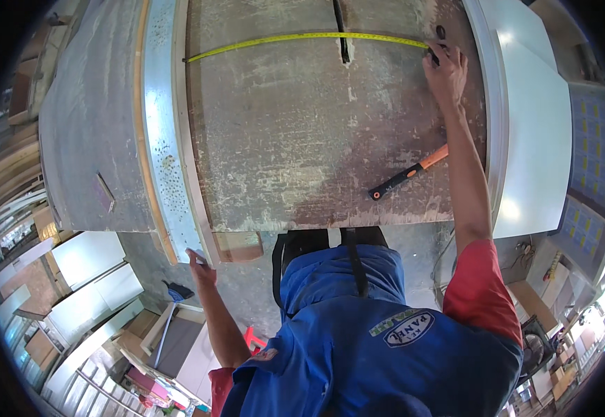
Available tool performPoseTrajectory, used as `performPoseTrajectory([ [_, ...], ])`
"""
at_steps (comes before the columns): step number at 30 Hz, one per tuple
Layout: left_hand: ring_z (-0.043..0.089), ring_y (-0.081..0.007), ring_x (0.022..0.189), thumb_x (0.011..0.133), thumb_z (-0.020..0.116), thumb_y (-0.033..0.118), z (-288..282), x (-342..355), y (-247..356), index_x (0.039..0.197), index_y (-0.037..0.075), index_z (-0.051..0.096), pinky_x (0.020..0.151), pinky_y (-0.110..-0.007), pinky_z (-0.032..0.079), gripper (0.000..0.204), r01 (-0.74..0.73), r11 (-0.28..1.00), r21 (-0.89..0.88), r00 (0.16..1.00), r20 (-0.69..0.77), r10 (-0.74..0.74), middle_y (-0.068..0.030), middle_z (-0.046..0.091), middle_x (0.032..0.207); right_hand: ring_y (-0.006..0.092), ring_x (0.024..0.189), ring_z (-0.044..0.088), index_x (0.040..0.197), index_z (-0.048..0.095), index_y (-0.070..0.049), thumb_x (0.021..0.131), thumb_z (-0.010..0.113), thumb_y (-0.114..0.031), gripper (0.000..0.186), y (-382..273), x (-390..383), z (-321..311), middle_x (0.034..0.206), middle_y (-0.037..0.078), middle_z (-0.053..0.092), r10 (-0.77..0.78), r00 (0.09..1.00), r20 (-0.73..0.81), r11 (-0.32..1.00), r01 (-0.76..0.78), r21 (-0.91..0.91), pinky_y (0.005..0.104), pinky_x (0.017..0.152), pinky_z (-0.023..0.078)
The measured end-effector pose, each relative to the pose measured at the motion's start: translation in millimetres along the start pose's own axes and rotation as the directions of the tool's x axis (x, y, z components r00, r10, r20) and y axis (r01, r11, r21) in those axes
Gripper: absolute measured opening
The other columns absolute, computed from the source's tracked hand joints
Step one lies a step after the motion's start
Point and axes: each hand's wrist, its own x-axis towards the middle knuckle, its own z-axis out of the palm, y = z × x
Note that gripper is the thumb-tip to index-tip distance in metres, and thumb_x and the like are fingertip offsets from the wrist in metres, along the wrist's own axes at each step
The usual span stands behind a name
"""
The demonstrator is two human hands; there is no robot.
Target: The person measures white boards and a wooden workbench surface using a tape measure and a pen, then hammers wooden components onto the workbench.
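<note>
A yellow tape measure (302,35) stretches across the worn brown tabletop, its far-left end meeting the wooden edge of a long board. My right hand (448,80) is closed round the dark case of that tape at the upper right; the fingers hide most of the case. Down at the lower left, my left hand (202,270) grips the near end of the long board, which has a shiny, speckled pale-blue face (160,132) and wooden edges. Below my right forearm lies a hammer with a black and orange handle (406,179); its head is hidden by the arm.
A white panel (535,118) stands along the table's right side, beside a pale rail (493,104). A dark slot (342,35) runs into the tabletop at the far middle. A small strip (105,193) lies left of the board. White panels (90,260) are stacked at lower left.
</note>
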Motion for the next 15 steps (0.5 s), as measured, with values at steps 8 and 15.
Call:
performPoseTrajectory([
  [8,0.046,-0.0309,0.128,0.089,0.056,0.061,19,-17,0,0.148,0.015,0.029,0.101,-0.051,0.042,0.080,0.004,0.990,0.140,0.998,-0.067,0.006,-0.0090,0.041,0.144,0.0320,0.105,0.055,0.112,0.069,-0.024,0.077,0.069,-0.018,0.035,-9,-9,7,0.115,0.006,0.059,-0.078,0.989,-0.122,0.997,0.078,0.001,0.0452,0.092,0.046],
  [15,0.045,-0.0327,0.128,0.088,0.055,0.064,23,-23,1,0.151,0.020,0.025,0.099,-0.053,0.041,0.082,-0.012,0.985,0.171,0.997,-0.072,0.025,-0.0105,0.038,0.148,0.0391,0.118,0.049,0.114,0.067,-0.008,0.082,0.067,-0.006,0.032,-21,-12,1,0.121,0.018,0.059,0.064,0.998,0.027,0.996,-0.066,0.057,0.0534,0.108,0.034],
])
